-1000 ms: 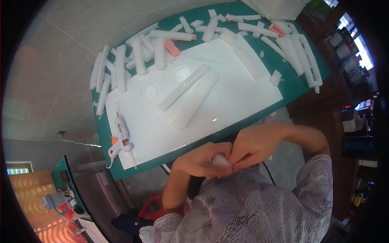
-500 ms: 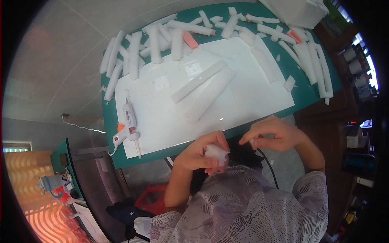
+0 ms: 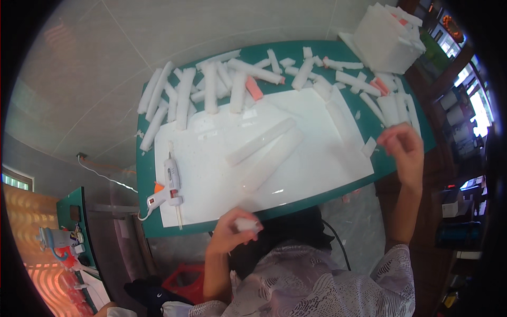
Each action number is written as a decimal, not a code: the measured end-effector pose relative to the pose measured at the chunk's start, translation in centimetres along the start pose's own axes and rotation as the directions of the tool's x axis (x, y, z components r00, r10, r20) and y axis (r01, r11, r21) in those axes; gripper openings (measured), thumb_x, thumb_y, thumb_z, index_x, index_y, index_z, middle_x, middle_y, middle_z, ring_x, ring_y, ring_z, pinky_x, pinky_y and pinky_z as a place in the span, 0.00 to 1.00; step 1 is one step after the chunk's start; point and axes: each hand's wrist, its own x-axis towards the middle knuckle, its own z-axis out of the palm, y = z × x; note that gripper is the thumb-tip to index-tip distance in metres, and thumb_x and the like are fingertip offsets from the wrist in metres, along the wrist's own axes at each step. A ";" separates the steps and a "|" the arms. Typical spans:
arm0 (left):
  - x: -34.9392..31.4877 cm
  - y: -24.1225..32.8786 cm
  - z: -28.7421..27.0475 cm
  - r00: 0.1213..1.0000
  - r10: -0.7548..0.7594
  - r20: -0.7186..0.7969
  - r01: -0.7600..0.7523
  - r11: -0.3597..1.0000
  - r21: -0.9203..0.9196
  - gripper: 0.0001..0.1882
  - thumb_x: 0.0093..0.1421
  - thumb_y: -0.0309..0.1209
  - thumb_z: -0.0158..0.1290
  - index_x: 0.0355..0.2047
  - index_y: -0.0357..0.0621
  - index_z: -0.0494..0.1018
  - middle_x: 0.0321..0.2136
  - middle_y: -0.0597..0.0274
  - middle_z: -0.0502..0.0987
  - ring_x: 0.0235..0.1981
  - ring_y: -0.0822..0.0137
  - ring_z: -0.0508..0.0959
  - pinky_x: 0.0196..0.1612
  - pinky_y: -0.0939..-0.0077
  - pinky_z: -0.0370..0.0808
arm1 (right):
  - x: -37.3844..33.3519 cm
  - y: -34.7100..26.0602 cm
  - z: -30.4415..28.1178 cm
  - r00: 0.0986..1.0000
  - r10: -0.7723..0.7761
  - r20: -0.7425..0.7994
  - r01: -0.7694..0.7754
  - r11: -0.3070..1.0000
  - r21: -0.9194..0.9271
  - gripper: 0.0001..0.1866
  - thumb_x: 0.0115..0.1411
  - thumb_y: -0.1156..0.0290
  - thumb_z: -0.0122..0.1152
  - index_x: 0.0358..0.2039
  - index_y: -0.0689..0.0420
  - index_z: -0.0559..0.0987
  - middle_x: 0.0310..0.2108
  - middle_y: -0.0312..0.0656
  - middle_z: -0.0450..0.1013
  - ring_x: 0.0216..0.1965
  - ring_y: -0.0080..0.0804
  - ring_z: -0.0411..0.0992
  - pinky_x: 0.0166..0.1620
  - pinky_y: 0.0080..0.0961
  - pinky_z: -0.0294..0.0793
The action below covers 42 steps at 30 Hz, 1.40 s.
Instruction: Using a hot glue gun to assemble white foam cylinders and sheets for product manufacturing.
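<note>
My left hand [image 3: 229, 232] is closed around a small white foam piece [image 3: 246, 225], just off the near edge of the table. Out over the right side of the table is my right hand [image 3: 405, 148], its fingers curled and smeared by motion, so I cannot tell whether it holds anything. The nearest thing to it is a small white foam block [image 3: 369, 147] on the green tabletop. Two long foam strips, a thin one [image 3: 261, 141] and a wider one [image 3: 274, 161], lie side by side on the white board [image 3: 206, 185].
A white hot glue gun [image 3: 171, 177] lies at the board's left edge. Many white foam strips and a few pink bits line the far side of the green table [image 3: 296, 50]. A large white foam block [image 3: 388, 39] stands at the far right corner. A red stool [image 3: 185, 282] is below.
My right hand has swung away from in front of my body to the table's right side. My left hand has moved slightly left and down, still with the foam piece. The view has tilted up.
</note>
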 end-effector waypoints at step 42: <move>-1.3 -0.8 -1.7 0.876 0.458 -0.150 -0.363 0.832 0.420 0.23 0.54 0.10 0.56 0.49 0.37 0.67 0.49 0.52 0.72 0.54 0.62 0.71 0.57 0.67 0.68 | 26.2 10.6 11.3 0.957 -0.144 0.251 0.280 0.682 -0.676 0.20 0.56 0.79 0.58 0.51 0.58 0.75 0.49 0.48 0.71 0.51 0.48 0.71 0.54 0.36 0.72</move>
